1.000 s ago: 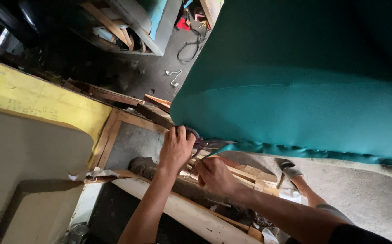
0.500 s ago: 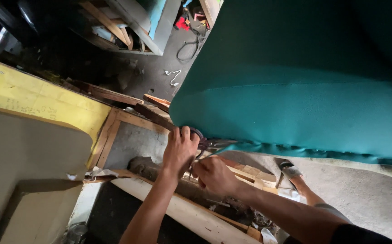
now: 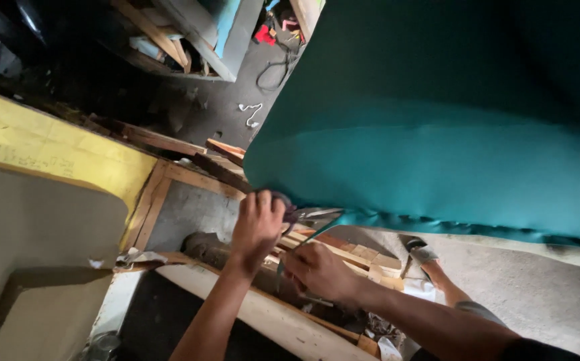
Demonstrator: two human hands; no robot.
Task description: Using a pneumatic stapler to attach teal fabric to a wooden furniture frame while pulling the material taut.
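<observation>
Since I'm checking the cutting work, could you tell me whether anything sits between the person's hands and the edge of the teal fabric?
Nothing visible does. The left hand already grips the scissors right at the teal fabric edge, and the right hand sits just below it over the wooden frame.

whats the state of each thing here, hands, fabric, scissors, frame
left hand: closed, gripping the fabric edge
right hand: closed on the scissors
scissors: blades at the fabric edge, open or shut unclear
teal fabric: stretched taut, lower edge ragged
wooden frame: bare, uncovered
</observation>
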